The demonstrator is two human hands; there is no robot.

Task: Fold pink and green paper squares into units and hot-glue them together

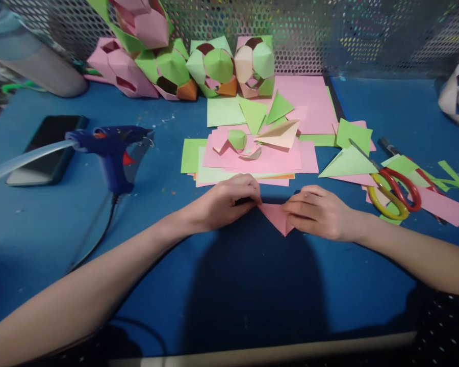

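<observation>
A small pink paper (pixel 277 216), folded to a triangle with its tip toward me, lies on the blue table in front of me. My left hand (pixel 231 201) pinches its left corner between thumb and fingers. The fingers of my right hand (pixel 317 211) are pressed together on its right side and cover that corner. Just beyond my hands is a stack of pink and green paper sheets (pixel 268 162), with a folded cream piece (pixel 281 135) and green triangles (pixel 253 113) on top.
A blue glue gun (pixel 115 158) and a phone (pixel 48 148) lie at the left. Scissors with red and yellow handles (pixel 400 191) rest among paper scraps at the right. Folded paper shapes (pixel 214 66) line the back, before a perforated metal panel (pixel 302 38).
</observation>
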